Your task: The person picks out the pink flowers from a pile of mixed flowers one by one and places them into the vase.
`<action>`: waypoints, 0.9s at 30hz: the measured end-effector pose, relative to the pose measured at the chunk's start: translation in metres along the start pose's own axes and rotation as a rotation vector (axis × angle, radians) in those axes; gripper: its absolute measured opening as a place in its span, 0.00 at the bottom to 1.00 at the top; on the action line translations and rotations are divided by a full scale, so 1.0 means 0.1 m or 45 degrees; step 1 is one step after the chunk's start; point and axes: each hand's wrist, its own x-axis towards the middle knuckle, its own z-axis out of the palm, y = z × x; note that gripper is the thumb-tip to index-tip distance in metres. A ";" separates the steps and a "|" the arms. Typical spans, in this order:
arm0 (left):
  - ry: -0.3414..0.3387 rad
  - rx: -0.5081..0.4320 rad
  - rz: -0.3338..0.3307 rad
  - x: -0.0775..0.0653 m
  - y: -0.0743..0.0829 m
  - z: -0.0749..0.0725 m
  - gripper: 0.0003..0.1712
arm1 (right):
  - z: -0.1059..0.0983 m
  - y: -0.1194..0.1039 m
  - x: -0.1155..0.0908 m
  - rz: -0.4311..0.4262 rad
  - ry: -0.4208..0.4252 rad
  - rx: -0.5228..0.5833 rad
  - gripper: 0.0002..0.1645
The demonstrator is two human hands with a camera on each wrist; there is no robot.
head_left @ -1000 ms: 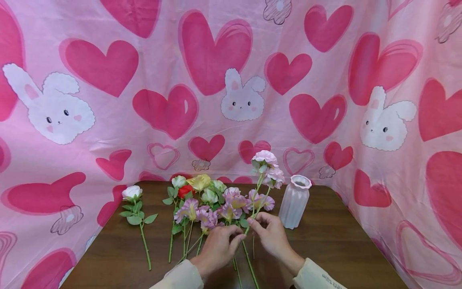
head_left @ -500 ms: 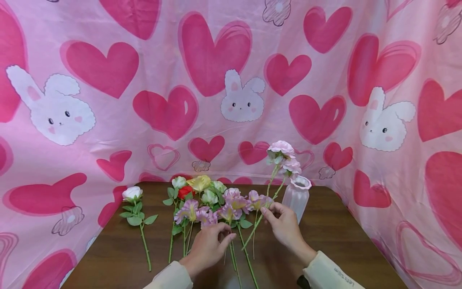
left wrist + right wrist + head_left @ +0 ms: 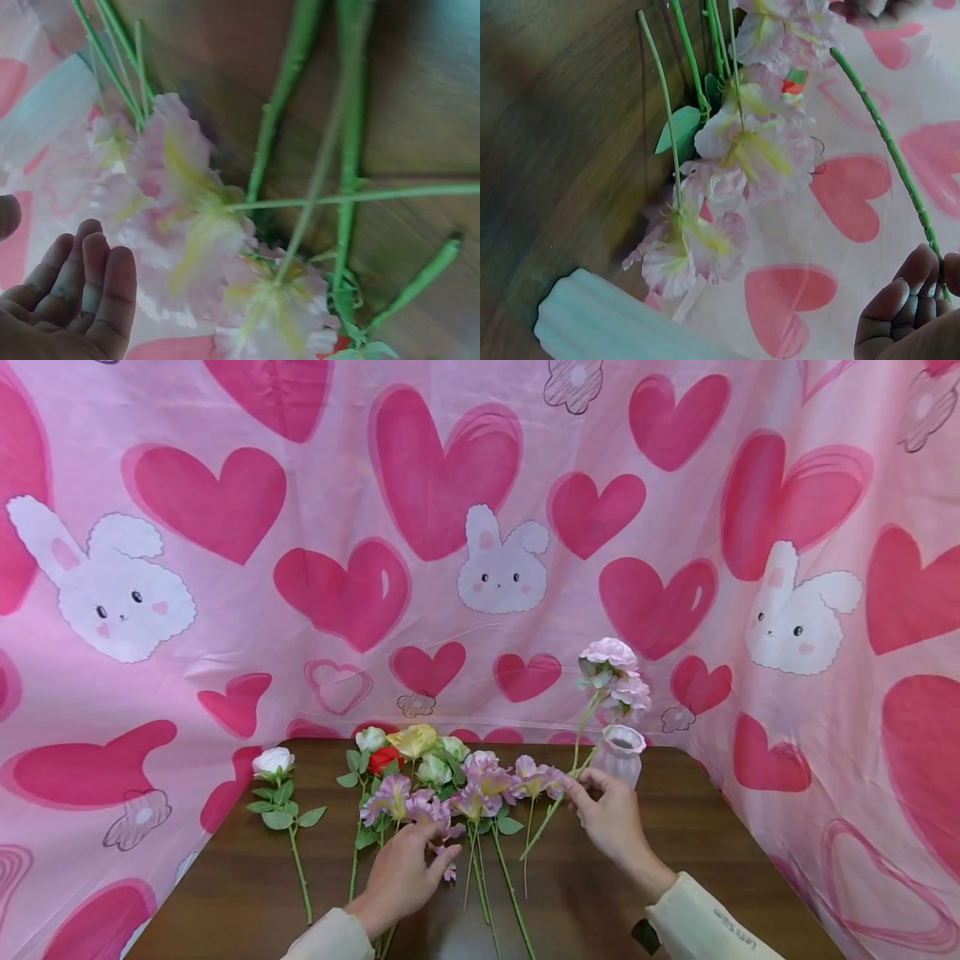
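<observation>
My right hand [image 3: 611, 818] pinches the stem [image 3: 889, 139] of a pale pink flower spray [image 3: 609, 656], whose blooms lean up and to the right. The ribbed pale vase [image 3: 621, 767] stands just behind that hand, partly covered by it. My left hand [image 3: 405, 864] hovers over the lilac flowers [image 3: 480, 789], its thumb apart from its loosely bent fingers [image 3: 118, 289]; nothing shows between them. Lilac petals [image 3: 448, 864] show beside its fingertips; whether they touch cannot be told.
A single white rose [image 3: 273, 762] lies apart on the left of the brown table [image 3: 217, 868]. Behind the lilac flowers lie a red rose [image 3: 384, 758], a yellow flower [image 3: 412, 741] and green-white roses [image 3: 435, 769]. A pink heart-print cloth [image 3: 502, 643] hangs behind.
My right hand has carried the pink spray rightward, toward the vase. My left hand has drawn back to the left, and some lilac petals have come into view by its fingertips.
</observation>
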 end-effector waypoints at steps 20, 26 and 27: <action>0.101 0.142 -0.082 -0.13 -0.25 -0.09 0.11 | -0.25 0.02 0.16 -0.116 0.131 -0.157 0.12; 0.101 0.173 -0.115 -0.16 -0.31 -0.13 0.10 | -0.31 0.02 0.21 -0.135 0.173 -0.199 0.12; 0.101 0.179 -0.117 -0.17 -0.32 -0.14 0.10 | -0.32 0.02 0.22 -0.139 0.179 -0.207 0.12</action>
